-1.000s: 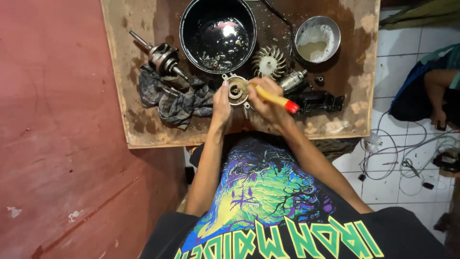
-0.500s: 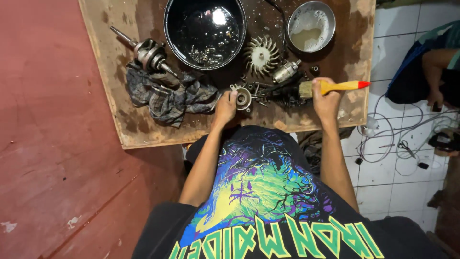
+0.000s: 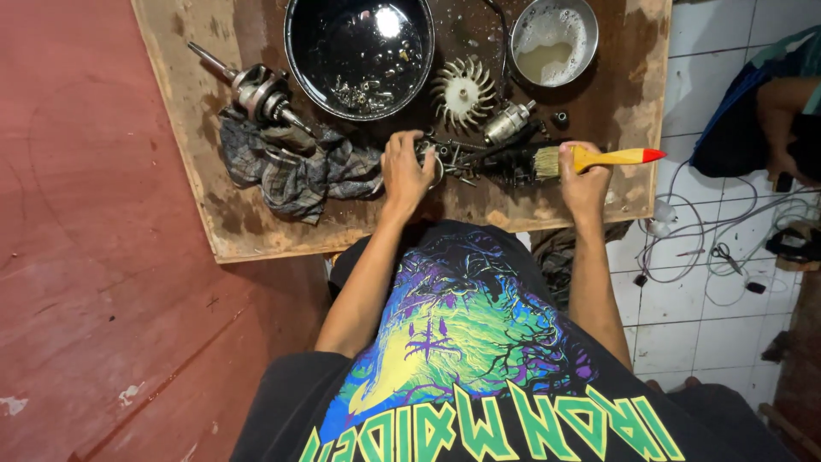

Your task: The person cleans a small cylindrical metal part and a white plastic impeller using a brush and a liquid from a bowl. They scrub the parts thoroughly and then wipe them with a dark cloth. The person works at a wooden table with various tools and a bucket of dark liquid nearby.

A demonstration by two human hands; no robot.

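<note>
My left hand (image 3: pixel 405 174) lies over a small round metal engine part (image 3: pixel 434 156) on the stained wooden board (image 3: pixel 214 205), fingers curled around it; most of the part is hidden. My right hand (image 3: pixel 585 180) grips a paintbrush (image 3: pixel 599 159) with a yellow handle and red tip, its bristles pointing left against a dark engine piece (image 3: pixel 505 164). Loose metal bits lie between the two hands.
A black basin (image 3: pixel 359 53) of dark liquid with small parts, a white finned fan wheel (image 3: pixel 463 91), a metal bowl (image 3: pixel 554 41) of foamy liquid, a crankshaft (image 3: pixel 256 92) and a grey rag (image 3: pixel 295 171) crowd the board. Cables and scissors lie on white tiles (image 3: pixel 684 282). Another person (image 3: pixel 782 111) sits at right.
The brush left the round part and swung right onto the dark piece. My left hand lowered the round part to the board and closed over it.
</note>
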